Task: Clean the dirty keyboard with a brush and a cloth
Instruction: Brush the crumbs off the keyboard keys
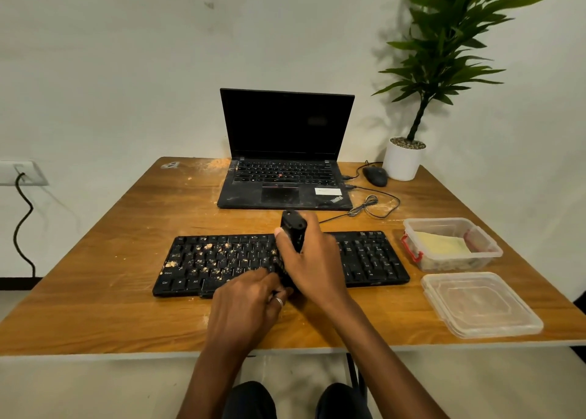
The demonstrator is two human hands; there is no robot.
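- I see the keyboard (222, 260) lying flat near the front of the wooden table (126, 228), long side facing me.
- Pale crumbs (207, 247) are scattered over the keys of its left half; the right half looks dark and mostly clean.
- Right hand (312, 260): fingers and thumb wrapped around the black brush (295, 231), grasping it by the handle. The handle stands nearly upright, tilted slightly away from me, with the lower end down on the middle keys.
- Left hand (247, 301): fingers stretched forward and relaxed, resting on the front rows of keys just beside the brush's lower end. A ring (279, 302) shows on one finger.
- A yellow cloth (444, 244) lies folded in an open clear container (488, 247) just right of the keyboard; its lid (482, 304) lies flat in front of it.
- Behind the keyboard: an open laptop (285, 164) with a dark screen, a mouse (375, 176) to its right, and a white plant pot (402, 161) at the far right corner.
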